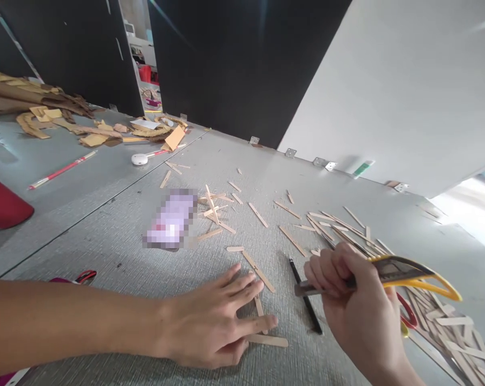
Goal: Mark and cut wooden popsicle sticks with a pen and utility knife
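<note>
My left hand [222, 321] lies on the grey tabletop with its fingers spread. Beside and partly under its fingers are wooden craft sticks [271, 340], and another long stick [258, 271] lies just past the fingertips. My right hand [357, 305] is closed round a tool [423, 276] with a yellow-and-black, loop-like rear end. A short grey metal end sticks out past the fist; its exact kind is hard to make out. Below that fist a black pen [307, 300] lies on the table. A red-and-yellow loop [406, 311] shows behind the right wrist.
Many craft sticks [463, 321] are heaped at the right. A blurred-out phone [172, 220] lies mid-table near broken sticks [214, 206]. Further left are a white round item [139, 159], a red-and-white pencil-like stick [65, 169], cardboard scraps [93, 134] and a red object [3, 203]. Upright panels [234, 64] stand behind.
</note>
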The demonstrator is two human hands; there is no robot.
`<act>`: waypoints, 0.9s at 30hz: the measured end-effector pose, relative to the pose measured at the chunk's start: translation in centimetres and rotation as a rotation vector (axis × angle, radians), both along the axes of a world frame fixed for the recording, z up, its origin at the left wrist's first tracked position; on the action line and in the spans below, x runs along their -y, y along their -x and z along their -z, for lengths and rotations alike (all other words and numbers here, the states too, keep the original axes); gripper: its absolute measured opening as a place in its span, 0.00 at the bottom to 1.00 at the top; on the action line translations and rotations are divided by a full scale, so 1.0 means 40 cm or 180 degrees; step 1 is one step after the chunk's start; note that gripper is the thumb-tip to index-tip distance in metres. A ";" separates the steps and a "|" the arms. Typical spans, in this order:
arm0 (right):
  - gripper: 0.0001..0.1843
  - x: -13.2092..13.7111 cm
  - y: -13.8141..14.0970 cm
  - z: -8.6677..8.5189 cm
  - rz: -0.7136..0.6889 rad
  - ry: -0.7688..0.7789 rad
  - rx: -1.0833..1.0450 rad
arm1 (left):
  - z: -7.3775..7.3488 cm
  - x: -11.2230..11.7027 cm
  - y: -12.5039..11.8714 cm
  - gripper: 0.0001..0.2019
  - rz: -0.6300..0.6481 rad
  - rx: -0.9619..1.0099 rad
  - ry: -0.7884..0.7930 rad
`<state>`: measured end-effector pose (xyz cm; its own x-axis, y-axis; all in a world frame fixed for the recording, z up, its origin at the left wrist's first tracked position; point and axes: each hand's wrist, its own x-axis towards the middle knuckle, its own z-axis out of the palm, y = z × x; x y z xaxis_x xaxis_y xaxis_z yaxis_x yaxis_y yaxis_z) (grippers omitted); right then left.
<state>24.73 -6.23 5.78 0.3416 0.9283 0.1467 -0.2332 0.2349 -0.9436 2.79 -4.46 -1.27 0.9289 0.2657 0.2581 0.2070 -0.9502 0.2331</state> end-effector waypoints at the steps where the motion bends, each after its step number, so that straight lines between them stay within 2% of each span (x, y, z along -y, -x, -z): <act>1: 0.23 -0.001 0.005 0.003 -0.0043 0.0010 -0.0129 | 0.002 0.001 0.001 0.25 -0.0011 -0.0003 0.0027; 5: 0.22 -0.006 0.034 0.027 -0.0048 -0.0036 -0.0358 | 0.006 0.002 0.004 0.26 -0.0088 -0.0080 0.0153; 16: 0.24 -0.027 0.098 0.107 -0.0347 -0.0421 -0.0320 | 0.017 0.000 0.000 0.31 -0.0156 -0.0146 0.0212; 27: 0.24 -0.025 0.101 0.127 -0.0374 -0.0565 -0.0233 | 0.018 -0.001 -0.001 0.33 -0.0152 -0.0224 0.0398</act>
